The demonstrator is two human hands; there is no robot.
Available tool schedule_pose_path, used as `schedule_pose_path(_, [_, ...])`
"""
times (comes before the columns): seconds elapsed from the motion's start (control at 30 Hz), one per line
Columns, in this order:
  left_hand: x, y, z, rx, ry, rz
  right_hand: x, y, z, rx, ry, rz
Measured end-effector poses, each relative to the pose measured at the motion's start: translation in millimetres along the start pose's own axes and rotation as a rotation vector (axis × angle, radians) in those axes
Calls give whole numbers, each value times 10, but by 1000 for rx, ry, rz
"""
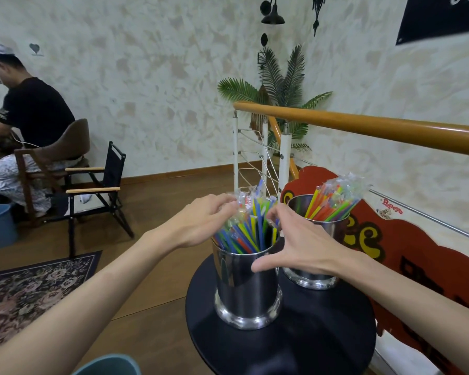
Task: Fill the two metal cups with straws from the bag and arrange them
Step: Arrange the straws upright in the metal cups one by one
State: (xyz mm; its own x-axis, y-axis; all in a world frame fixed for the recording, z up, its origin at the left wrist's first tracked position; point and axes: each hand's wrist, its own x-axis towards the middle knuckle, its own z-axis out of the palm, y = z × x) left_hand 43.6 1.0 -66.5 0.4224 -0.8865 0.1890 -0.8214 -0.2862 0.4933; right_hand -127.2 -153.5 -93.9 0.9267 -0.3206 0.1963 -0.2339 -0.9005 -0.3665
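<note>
While both forearms reach forward, left hand [201, 220] and right hand [301, 242] pinch the near cup's [245, 288] straws [249, 228].

Two bare forearms (no sleeves, watch or rings visible) end in the left hand [201, 220] and right hand [301, 244], entering from the frame's lower corners

"Popeye" in red letters on small sticker [391, 209] on the wall, right of frame. Black banner [441, 14], upper right corner, has white lettering, cut off, unreadable. Red board [406, 247] markings illegible.
</note>
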Motion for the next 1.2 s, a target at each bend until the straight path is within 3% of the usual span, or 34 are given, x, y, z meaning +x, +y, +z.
schedule_pose_path(0.3, [-253,46,-23,108,-84,7,54,235,-26,247,-48,17])
schedule_pose_path(0.53, [-218,5,-7,-176,-17,-64,36,282,-140,241,-150,44])
schedule_pose_path(0.7, [-143,-47,158,-343,-135,-128,-8,61,-52,217,-141,90])
schedule_pose_path(0.8, [-180,-57,232,-315,-143,-102,41,-11,78,135,-98,110])
schedule_pose_path(0.97, [-343,-49,204,-158,-163,-78,47,78,103,231,-48,88])
schedule_pose_path(1.2, [-343,-127,142,-179,23,-60,-41,282,-14,329,-2,120])
